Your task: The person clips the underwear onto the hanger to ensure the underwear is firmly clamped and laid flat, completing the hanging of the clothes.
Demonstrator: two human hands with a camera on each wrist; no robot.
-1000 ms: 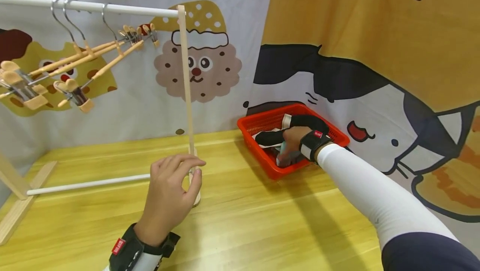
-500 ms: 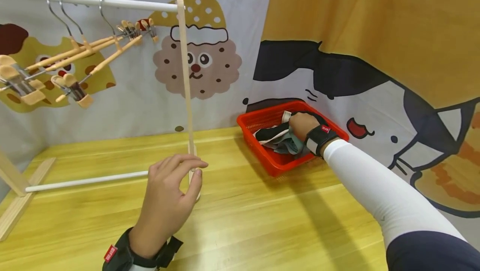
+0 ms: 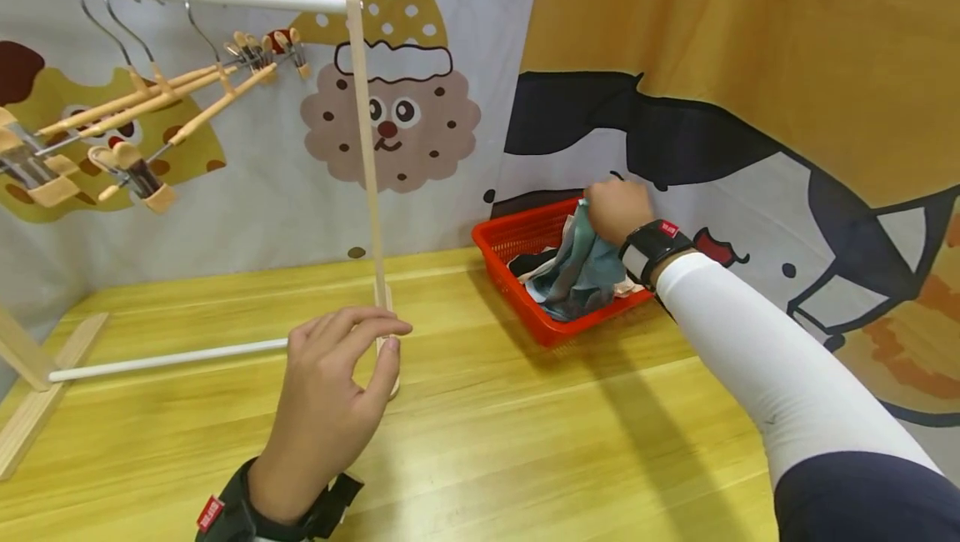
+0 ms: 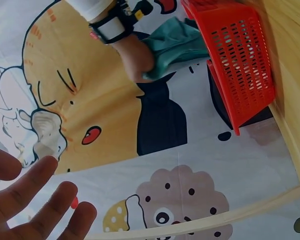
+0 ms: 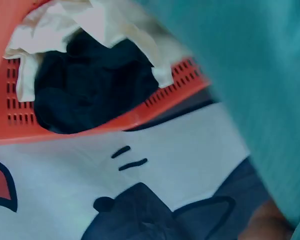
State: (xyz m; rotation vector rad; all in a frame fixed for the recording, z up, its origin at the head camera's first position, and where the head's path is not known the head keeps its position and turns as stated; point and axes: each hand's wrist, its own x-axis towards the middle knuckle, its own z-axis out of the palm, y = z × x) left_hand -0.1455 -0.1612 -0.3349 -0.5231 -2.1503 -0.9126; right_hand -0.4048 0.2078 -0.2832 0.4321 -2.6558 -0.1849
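Now the right hand (image 3: 615,210) pinches a teal-grey cloth garment (image 3: 581,271) in curled fingers, held above the red plastic mesh basket (image 3: 517,238) while its lower folds trail among the black and white clothes inside. The left hand (image 3: 330,404) hovers over the yellow wooden tabletop (image 3: 525,442), fingers loosely spread, empty. Seemingly a picking-up step; next it needs lifting clear.

Bright even indoor light, soft shadows on table (image 3: 525,442); wide-angle bending at edges; right-wrist view blurred.
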